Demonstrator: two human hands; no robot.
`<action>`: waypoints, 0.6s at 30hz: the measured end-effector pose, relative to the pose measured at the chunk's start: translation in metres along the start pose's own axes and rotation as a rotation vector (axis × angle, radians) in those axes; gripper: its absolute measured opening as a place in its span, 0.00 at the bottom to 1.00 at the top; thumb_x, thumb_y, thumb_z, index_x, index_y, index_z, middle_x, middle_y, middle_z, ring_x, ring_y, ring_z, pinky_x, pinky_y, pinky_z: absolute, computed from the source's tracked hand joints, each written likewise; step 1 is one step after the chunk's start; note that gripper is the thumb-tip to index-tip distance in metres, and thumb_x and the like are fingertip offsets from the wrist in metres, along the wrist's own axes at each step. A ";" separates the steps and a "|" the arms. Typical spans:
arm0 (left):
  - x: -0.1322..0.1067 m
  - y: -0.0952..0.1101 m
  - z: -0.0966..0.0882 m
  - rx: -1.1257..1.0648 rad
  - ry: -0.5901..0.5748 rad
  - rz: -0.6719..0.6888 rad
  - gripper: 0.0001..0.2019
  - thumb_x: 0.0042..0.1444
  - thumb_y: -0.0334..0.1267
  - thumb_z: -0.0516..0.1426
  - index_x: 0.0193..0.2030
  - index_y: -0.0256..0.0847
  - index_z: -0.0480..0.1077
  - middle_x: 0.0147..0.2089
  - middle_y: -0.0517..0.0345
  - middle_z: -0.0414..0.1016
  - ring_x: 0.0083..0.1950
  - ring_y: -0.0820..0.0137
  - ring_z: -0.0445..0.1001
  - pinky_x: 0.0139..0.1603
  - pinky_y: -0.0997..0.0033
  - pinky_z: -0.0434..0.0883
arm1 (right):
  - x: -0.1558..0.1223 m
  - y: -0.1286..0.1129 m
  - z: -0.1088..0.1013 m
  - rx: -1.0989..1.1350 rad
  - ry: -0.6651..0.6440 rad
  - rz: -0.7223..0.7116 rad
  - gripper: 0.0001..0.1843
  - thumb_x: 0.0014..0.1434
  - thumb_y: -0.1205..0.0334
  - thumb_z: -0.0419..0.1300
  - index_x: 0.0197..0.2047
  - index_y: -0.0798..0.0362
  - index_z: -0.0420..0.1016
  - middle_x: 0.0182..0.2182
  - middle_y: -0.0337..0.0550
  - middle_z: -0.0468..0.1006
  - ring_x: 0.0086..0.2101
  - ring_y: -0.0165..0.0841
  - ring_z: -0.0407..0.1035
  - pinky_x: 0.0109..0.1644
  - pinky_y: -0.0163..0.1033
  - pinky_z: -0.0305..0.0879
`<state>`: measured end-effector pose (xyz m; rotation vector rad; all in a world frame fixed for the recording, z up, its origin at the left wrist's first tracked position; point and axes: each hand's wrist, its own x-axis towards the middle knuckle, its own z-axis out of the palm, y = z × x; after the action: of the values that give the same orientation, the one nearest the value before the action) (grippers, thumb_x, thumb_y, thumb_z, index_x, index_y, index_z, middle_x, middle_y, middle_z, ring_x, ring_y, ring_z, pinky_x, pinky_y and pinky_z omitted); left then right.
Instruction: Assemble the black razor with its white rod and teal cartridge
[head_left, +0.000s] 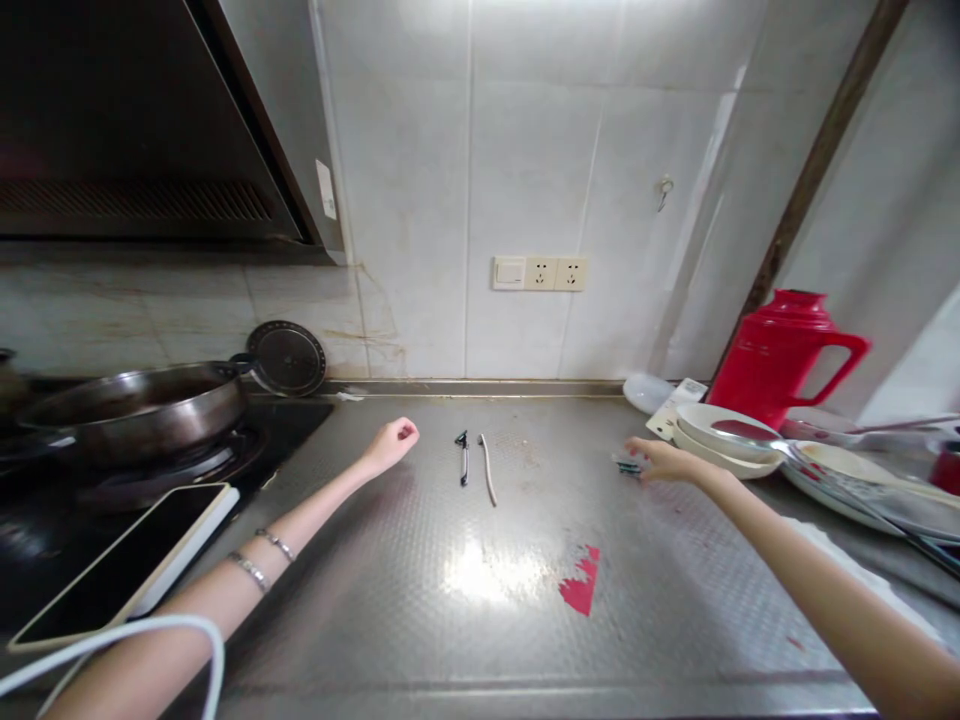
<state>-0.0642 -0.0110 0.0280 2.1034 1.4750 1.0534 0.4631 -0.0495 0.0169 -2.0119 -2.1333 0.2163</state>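
My left hand (391, 443) rests on the steel counter (480, 620), curled into a loose fist with nothing visible in it. Just right of it lie a thin black tool (463, 455) and a pale stick (488, 468), side by side. My right hand (660, 460) reaches across to the right side of the counter, fingers closed over a small greenish object (627, 466) next to the stacked dishes.
A dark pan (135, 405) sits on the stove at left, a tablet (127, 560) with a white cable beside it. White bowls and plates (724, 432) with a ladle and a red jug (780, 352) crowd the right. A red scrap (581, 582) lies mid-counter.
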 end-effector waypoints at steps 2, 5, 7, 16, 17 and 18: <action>0.000 0.004 0.002 0.016 0.018 0.038 0.08 0.49 0.41 0.52 0.30 0.38 0.67 0.31 0.56 0.74 0.36 0.69 0.72 0.42 0.70 0.67 | 0.002 -0.003 -0.001 0.008 -0.048 -0.055 0.27 0.37 0.72 0.60 0.45 0.55 0.68 0.40 0.49 0.76 0.38 0.36 0.70 0.40 0.34 0.62; -0.002 0.019 0.008 0.043 -0.002 0.092 0.09 0.51 0.41 0.53 0.34 0.37 0.69 0.35 0.54 0.75 0.39 0.69 0.72 0.44 0.69 0.67 | 0.007 -0.022 -0.003 0.016 -0.071 -0.124 0.30 0.40 0.69 0.60 0.49 0.57 0.63 0.43 0.51 0.73 0.40 0.36 0.68 0.43 0.35 0.61; -0.007 0.035 0.014 0.084 -0.037 0.138 0.11 0.50 0.41 0.55 0.37 0.37 0.69 0.40 0.53 0.75 0.43 0.68 0.71 0.47 0.69 0.66 | 0.008 -0.045 -0.005 0.019 -0.072 -0.187 0.31 0.40 0.68 0.60 0.51 0.59 0.60 0.43 0.53 0.72 0.40 0.37 0.68 0.44 0.36 0.61; -0.043 0.103 0.056 0.295 -0.262 0.455 0.34 0.42 0.53 0.61 0.54 0.38 0.62 0.56 0.48 0.65 0.58 0.57 0.57 0.57 0.59 0.58 | -0.022 -0.182 -0.004 0.073 -0.071 -0.572 0.36 0.40 0.69 0.60 0.54 0.56 0.57 0.45 0.52 0.68 0.46 0.41 0.63 0.48 0.42 0.59; -0.046 0.107 0.059 0.314 -0.275 0.463 0.35 0.41 0.53 0.61 0.55 0.38 0.61 0.56 0.48 0.65 0.59 0.56 0.57 0.58 0.58 0.58 | -0.027 -0.193 -0.004 0.072 -0.073 -0.607 0.36 0.40 0.69 0.60 0.55 0.56 0.57 0.46 0.52 0.68 0.47 0.41 0.62 0.48 0.42 0.60; -0.049 0.111 0.062 0.327 -0.284 0.473 0.36 0.41 0.54 0.61 0.55 0.38 0.61 0.56 0.47 0.64 0.59 0.55 0.56 0.58 0.57 0.58 | -0.032 -0.203 -0.005 0.066 -0.078 -0.628 0.36 0.40 0.69 0.60 0.55 0.55 0.57 0.46 0.52 0.68 0.47 0.41 0.63 0.47 0.42 0.60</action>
<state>0.0442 -0.0913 0.0427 2.7901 1.0954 0.6393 0.2696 -0.0944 0.0690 -1.2255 -2.6339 0.2580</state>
